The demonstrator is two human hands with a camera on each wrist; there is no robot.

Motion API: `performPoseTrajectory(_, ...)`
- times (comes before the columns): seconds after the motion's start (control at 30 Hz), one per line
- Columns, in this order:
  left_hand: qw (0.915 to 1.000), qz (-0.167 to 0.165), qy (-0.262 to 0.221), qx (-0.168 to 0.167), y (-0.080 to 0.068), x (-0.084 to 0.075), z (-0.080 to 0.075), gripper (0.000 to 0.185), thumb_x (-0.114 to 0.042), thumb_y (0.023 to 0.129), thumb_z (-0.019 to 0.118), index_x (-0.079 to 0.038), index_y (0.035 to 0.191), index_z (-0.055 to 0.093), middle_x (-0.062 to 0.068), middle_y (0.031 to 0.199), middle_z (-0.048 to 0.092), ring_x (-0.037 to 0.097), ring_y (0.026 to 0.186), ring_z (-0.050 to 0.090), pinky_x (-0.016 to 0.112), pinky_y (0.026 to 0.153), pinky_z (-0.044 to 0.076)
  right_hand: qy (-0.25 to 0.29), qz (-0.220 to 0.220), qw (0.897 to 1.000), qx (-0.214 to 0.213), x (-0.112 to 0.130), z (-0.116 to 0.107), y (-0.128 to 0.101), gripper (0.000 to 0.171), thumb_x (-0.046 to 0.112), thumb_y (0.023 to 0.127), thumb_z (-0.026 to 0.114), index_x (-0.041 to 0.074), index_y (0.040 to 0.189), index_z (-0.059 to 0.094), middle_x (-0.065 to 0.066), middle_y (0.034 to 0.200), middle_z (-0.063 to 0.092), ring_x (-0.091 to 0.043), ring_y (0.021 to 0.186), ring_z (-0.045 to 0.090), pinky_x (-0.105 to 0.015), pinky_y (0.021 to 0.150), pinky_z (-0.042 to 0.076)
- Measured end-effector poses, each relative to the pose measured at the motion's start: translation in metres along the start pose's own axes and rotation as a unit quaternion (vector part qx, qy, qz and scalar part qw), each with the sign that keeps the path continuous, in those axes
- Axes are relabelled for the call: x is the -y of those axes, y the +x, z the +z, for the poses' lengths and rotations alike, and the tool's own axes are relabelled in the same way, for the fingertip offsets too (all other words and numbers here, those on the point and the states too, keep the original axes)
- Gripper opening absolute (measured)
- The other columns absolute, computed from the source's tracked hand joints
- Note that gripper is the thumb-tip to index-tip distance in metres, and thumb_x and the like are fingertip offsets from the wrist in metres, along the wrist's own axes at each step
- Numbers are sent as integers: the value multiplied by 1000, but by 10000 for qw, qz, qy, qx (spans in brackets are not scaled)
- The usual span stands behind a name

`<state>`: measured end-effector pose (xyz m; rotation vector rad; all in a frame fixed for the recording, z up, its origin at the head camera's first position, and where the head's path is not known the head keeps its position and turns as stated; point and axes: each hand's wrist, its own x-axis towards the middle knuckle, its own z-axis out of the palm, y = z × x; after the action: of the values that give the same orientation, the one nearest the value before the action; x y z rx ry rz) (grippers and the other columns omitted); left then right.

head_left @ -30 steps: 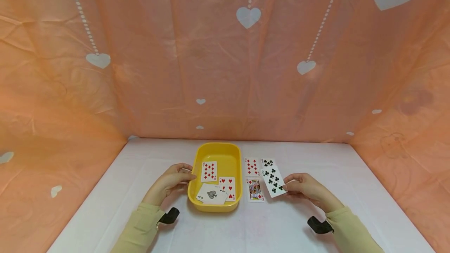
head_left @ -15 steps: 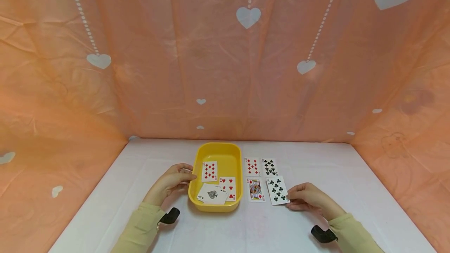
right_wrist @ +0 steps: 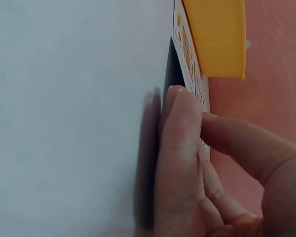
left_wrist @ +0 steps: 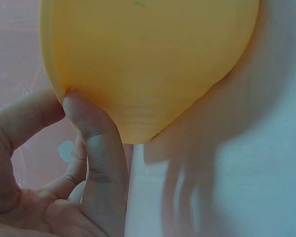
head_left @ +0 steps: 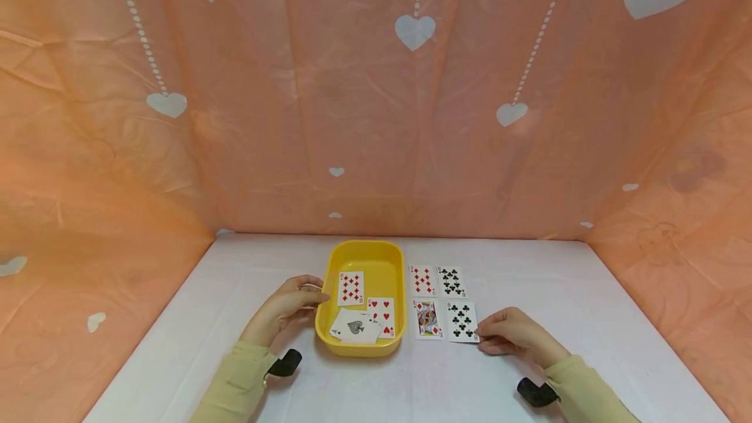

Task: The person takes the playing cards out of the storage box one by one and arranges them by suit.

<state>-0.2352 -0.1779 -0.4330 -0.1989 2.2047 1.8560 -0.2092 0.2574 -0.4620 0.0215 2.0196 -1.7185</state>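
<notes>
We see the left hand [head_left: 286,309] pinch the yellow tray [head_left: 383,273] at its nine-o'clock rim. The right hand [head_left: 514,333] pinches the near clubs card [head_left: 462,320] by its four-o'clock corner; from there, a face card [head_left: 427,318] lies at nine o'clock.

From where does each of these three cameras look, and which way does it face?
Head: on the head, facing forward and down at the yellow tray and playing cards; left hand, right hand and sleeves show.
Left wrist: on that wrist, facing the tray close up; the left hand shows.
Right wrist: on that wrist, facing across the white table toward cards and tray; the right hand shows.
Both wrist views share the tray.
</notes>
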Motion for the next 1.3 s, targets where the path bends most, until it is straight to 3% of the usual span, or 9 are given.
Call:
performPoseTrajectory(0.33,10000,-31,5,-57,1,1,1,35,-4,83,70,5,113,53,12,90,64,21,74,62,31,64,53,-466,-147,9988,-50,6,0,1,20,4,88,61,-14,96,66,-9,71,67,-11,62,65,-26,61,55)
performPoseTrajectory(0.7,10000,35,-25,38,1,2,-1,37,-4,83,70,6,113,52,10,87,65,19,73,62,29,61,52,-402,-183,9989,-166,5,3,0,19,4,89,62,-14,93,64,-7,68,64,-12,59,64,-27,58,55)
performPoseTrajectory(0.83,10000,17,-61,44,1,2,-1,36,-3,83,70,6,112,52,10,87,65,19,73,62,29,61,52,-636,-200,9972,-352,10,2,-3,18,5,89,62,-12,92,64,-7,67,63,-13,57,62,-28,56,55)
performPoseTrajectory(1.0,10000,-20,-71,1,1,3,-2,36,-3,83,70,5,113,52,12,89,63,19,70,61,29,62,52,-1067,-655,9910,-471,39,2,0,24,7,91,60,-15,99,62,-10,75,67,-16,62,64,-32,60,56)
performPoseTrajectory(1.17,9999,83,-121,70,1,3,-1,37,-2,82,69,7,114,51,11,88,64,17,69,61,28,61,52,-1009,-1297,9864,56,85,10,13,31,9,94,58,-17,111,57,-18,92,68,-25,81,68,-38,75,55)
performPoseTrajectory(1.3,9996,163,-135,186,0,3,-1,38,-3,83,69,8,115,50,12,89,64,18,71,62,29,64,52,-1126,-1578,9801,428,119,29,26,32,11,94,58,-13,115,57,-17,98,67,-28,88,67,-41,80,54)
